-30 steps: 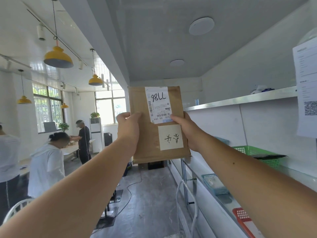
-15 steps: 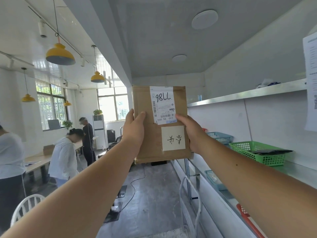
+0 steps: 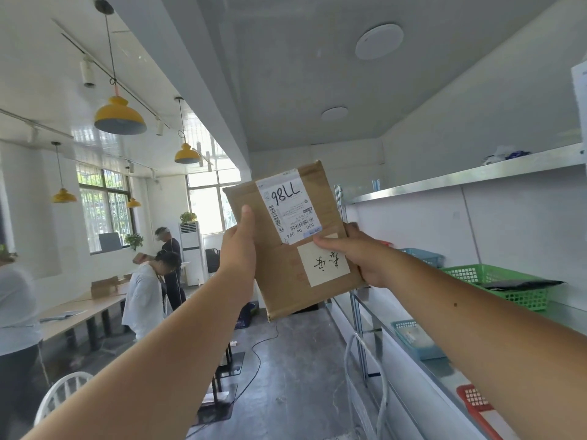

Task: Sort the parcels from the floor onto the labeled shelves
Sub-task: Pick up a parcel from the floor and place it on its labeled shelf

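Observation:
I hold a flat brown cardboard parcel [image 3: 279, 268] up at arm's length, tilted a little anticlockwise. It carries a white shipping label with upside-down handwritten digits and a cream note with handwriting. My left hand [image 3: 238, 246] grips its left edge, thumb on the front. On the parcel's right edge sits my right hand [image 3: 355, 258], thumb pressed at the label's lower corner. Metal shelves [image 3: 460, 177] run along the right wall.
On the middle shelf stand a green basket [image 3: 495, 285] holding a dark bag and a blue basket [image 3: 422, 257]. Lower down are another blue basket [image 3: 416, 339] and a red one [image 3: 475, 403]. Several people stand at desks [image 3: 79, 309] on the left. A white chair [image 3: 60, 395] is near left.
The parcel has tilted anticlockwise and shifted slightly lower and right. My left thumb has moved up its left edge. The view has swung a bit, showing more of the shelves.

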